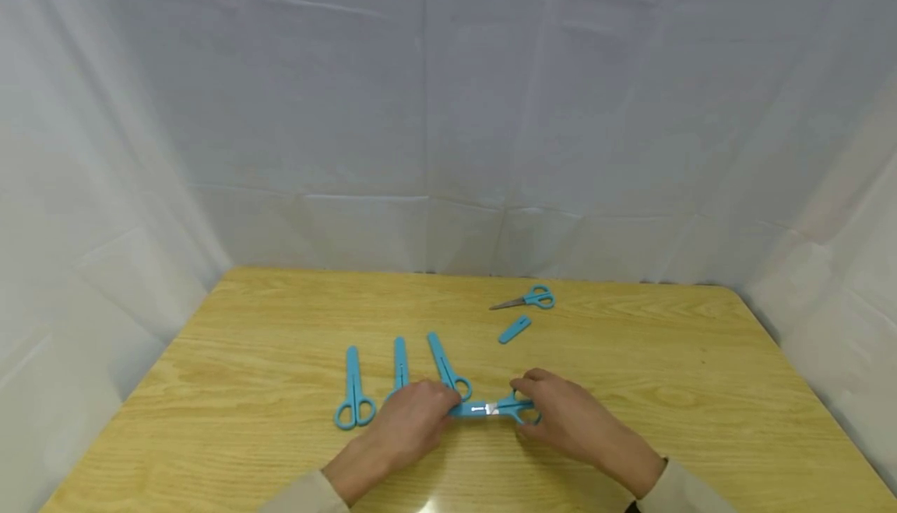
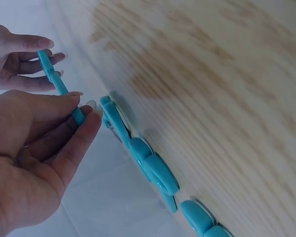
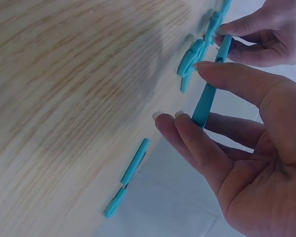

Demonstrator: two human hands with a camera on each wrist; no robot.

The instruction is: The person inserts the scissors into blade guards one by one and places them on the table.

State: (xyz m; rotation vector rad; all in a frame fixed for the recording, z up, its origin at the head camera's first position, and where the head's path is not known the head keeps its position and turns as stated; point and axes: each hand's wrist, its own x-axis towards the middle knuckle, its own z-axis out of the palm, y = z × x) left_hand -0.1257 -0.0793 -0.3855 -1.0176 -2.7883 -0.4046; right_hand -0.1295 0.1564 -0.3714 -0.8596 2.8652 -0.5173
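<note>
Just above the near part of the table, both hands hold one pair of blue-handled scissors (image 1: 517, 405) level, handles to the right. A blue blade cover (image 1: 467, 409) sits over much of the blades. Bare metal shows between cover and handles. My left hand (image 1: 413, 419) pinches the tip end of the cover between thumb and fingers, also seen in the left wrist view. At the handles, my right hand (image 1: 571, 419) grips the finger loops between thumb and fingers. In the right wrist view the right hand (image 3: 256, 128) partly hides the loops.
Several blue scissors lie about: covered pairs at the left (image 1: 353, 384), centre-left (image 1: 400, 357) and by the left hand (image 1: 441, 359), partly hidden. Farther back are uncovered scissors (image 1: 538, 297) and a loose blade cover (image 1: 515, 329). White sheets (image 1: 434, 147) surround the wooden table (image 1: 666, 349).
</note>
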